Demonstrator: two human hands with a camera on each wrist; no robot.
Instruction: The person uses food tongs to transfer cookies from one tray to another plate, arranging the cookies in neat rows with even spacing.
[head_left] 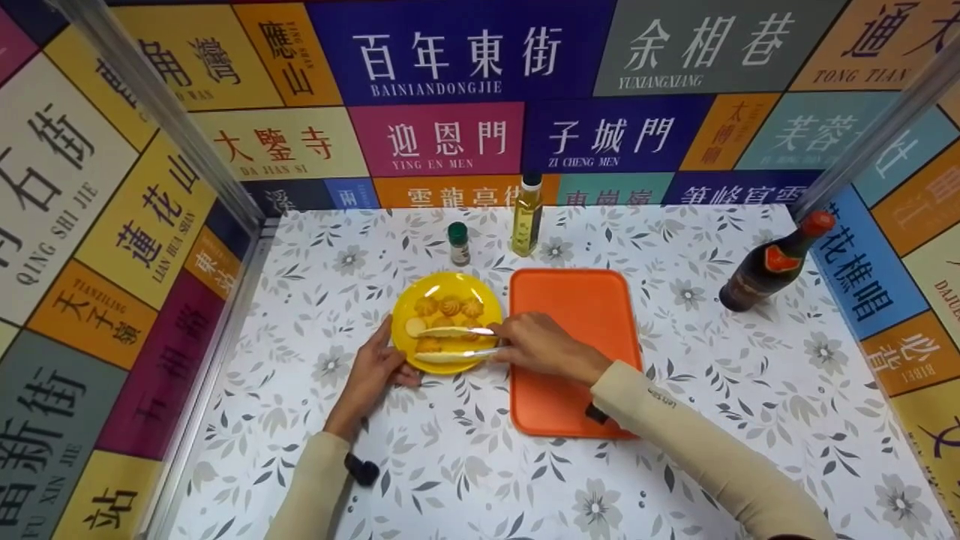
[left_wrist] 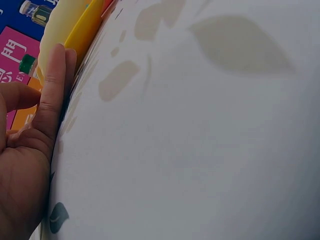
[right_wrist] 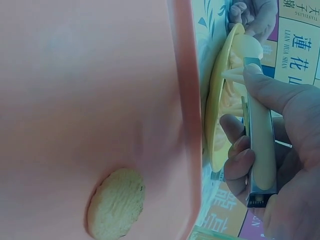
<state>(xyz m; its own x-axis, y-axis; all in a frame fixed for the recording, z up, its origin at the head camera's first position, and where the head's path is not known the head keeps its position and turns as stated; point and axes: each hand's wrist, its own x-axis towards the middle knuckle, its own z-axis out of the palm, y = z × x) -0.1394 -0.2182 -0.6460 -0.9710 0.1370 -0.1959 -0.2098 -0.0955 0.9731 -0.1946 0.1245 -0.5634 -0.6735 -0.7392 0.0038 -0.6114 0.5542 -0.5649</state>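
Note:
On the yellow plate (head_left: 480,289) lie several round piped cookies (head_left: 451,306). My right hand (head_left: 544,345) grips metal tongs (head_left: 450,358) with pale tips; in the right wrist view its fingers curl round the handle. The two arms of the tongs are spread low over the near half of the plate, with cookies between them. At the plate's near left rim my left hand (head_left: 379,360) holds the edge, the thumb by the rim. Under my right forearm lies an orange tray (head_left: 570,300). A single ridged cookie (right_wrist: 117,205) rests on it, hidden in the head view.
Behind the plate stand a small green-capped jar (head_left: 458,244) and a slim bottle of yellow oil (head_left: 528,217). A dark bottle (head_left: 772,262) with a red cap stands far right. Printed panels (head_left: 435,139) enclose the flowered tabletop (head_left: 450,465) at the back and sides.

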